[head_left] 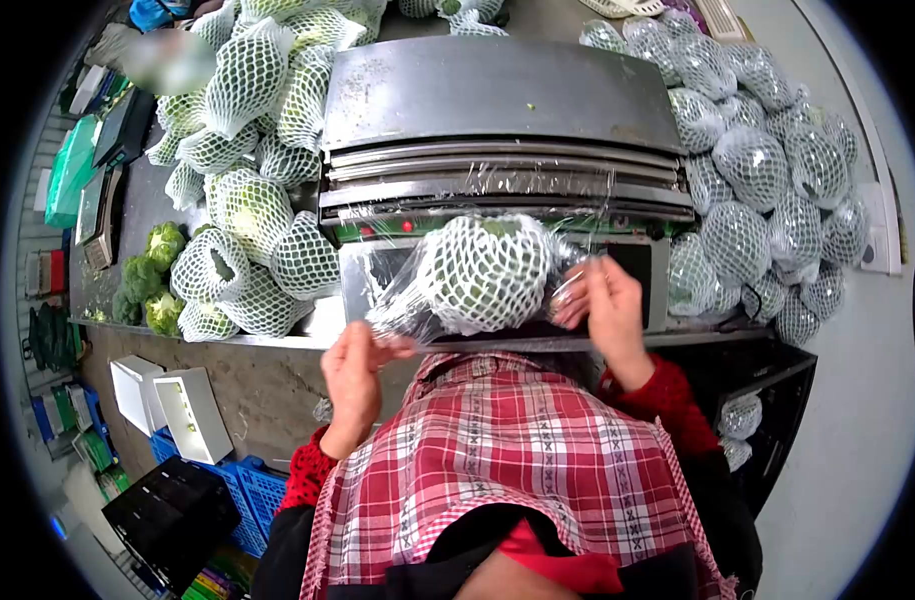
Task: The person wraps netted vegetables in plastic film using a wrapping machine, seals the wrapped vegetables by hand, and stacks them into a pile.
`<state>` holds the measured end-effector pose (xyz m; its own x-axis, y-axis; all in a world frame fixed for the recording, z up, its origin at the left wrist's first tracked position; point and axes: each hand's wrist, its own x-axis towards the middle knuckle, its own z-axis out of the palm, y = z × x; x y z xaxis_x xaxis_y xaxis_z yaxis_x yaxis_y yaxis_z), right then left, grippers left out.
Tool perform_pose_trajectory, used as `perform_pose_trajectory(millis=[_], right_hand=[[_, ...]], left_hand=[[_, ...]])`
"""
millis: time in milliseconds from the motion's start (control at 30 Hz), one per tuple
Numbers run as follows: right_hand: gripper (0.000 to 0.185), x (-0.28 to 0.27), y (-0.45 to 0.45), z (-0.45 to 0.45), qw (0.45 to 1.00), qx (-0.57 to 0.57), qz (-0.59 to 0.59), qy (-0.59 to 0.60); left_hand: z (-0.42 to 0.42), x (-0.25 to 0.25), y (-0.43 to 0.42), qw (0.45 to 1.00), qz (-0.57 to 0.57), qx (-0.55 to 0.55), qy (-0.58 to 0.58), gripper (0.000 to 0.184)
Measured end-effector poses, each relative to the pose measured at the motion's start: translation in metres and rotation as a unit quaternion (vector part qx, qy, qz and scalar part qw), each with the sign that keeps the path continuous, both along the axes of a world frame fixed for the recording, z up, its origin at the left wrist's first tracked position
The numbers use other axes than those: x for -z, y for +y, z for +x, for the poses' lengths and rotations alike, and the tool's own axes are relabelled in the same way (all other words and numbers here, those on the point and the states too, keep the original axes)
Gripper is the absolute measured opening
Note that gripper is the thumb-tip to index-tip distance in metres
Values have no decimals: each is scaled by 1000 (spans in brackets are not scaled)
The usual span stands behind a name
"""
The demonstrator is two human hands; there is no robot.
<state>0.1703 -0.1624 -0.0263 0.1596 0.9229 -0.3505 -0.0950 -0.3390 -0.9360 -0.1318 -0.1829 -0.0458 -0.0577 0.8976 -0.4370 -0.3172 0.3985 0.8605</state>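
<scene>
Nearest you, your checked apron (497,440) comes right up to the front edge (277,342) of the bench, so there is little slack for pulling your elbows back. Your left hand (353,375) is at that edge, thumb and fingertips drawn together, seemingly pinching the clear film (402,300) at its left end. Your right hand (605,300) is bent in at the other side, fingers curled against the gathered film; you appear to have a pinch of it, though the fingertips are partly hidden.

Between your 2 hands lies the netted green head (485,275), over the dark plate in front of the machine (507,95). Its net is on and film covers it, but loose ends spread to both sides, so this 1 looks partly wrapped, with the ends left to be tucked in.

To your left, the netted heads (247,215) show no film that you can make out and look left to do, beside bare heads (164,245) without nets. To your right, the glossy pile (752,165) looks done, net and film on.

Sideways room is tight: the piles crowd the machine at left and right, while its raised body limits forward reach. The freest space for your hands seems to be above the head, and to the lower left, over the floor (267,385)
</scene>
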Motion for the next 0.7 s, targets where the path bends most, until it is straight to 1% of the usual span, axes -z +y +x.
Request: perform_pose_trajectory(millis=[33, 67, 100, 133, 167, 200, 233, 267, 300, 333, 367, 400, 433, 467, 500, 533, 567, 600, 633, 667, 700], right_hand=[[33, -3, -3, 8, 1000, 12, -17, -20], [35, -10, -15, 17, 998, 2, -66, -3], [36, -15, -31, 24, 992, -8, -122, 15], [37, -11, -54, 24, 983, -18, -180, -6], [38, 10, -74, 27, 972, 0, -233, 2], [34, 47, -92, 28, 971, 4, -234, -45], [25, 105, -113, 31, 975, -24, -196, 99], [11, 182, -134, 25, 980, -146, -132, -10], [17, 181, -119, -15, 995, -49, -39, -79], [23, 112, -81, -25, 911, -300, -240, -153], [24, 135, -81, -39, 929, -301, -160, -145], [24, 143, -80, -51, 945, -293, -78, -123], [25, 138, -75, -58, 950, -296, -4, -98], [26, 117, -64, -63, 948, -306, 47, -73], [27, 96, -55, -66, 946, -312, 70, -42], [28, 72, -43, -74, 946, -314, 82, -4], [29, 54, -39, -78, 944, -313, 97, 44], [30, 45, -36, -83, 941, -311, 103, 86], [31, 43, -40, -87, 939, -306, 104, 116], [32, 47, -47, -89, 942, -294, 102, 129], [33, 53, -54, -85, 949, -271, 90, 133]], left_hand=[[-7, -7, -3, 997, 8, -28, 75, 33], [1, -39, -3, 988, -37, -107, 105, 33], [-19, -38, -19, 991, -32, -120, 57, 31], [-36, -26, -36, 992, -87, -78, 51, 30], [-49, 3, -49, 991, -127, -29, 41, 29], [-60, 67, -68, 967, -43, 153, 198, 28], [-57, 115, -74, 918, -64, 246, 303, 30], [-45, 151, -73, 879, -83, 294, 367, 33], [-35, 174, -71, 855, -89, 325, 394, 36], [-28, 187, -66, 841, -90, 345, 406, 38], [-25, 190, -60, 837, -88, 358, 405, 41], [-24, 182, -50, 847, -81, 360, 382, 44], [-21, 167, -40, 869, -80, 349, 342, 47], [-16, 139, -27, 898, -89, 332, 274, 50], [-10, 110, -15, 926, -98, 318, 178, 54], [-8, 81, 1, 943, -106, 312, 53, 57], [1, 54, 12, 938, -115, 318, -77, 60], [11, 33, 22, 911, -138, 328, -209, 63], [18, 20, 27, 865, -167, 346, -323, 66], [26, 8, 31, 826, -194, 357, -390, 70], [33, -8, 27, 829, -190, 362, -382, 73]])
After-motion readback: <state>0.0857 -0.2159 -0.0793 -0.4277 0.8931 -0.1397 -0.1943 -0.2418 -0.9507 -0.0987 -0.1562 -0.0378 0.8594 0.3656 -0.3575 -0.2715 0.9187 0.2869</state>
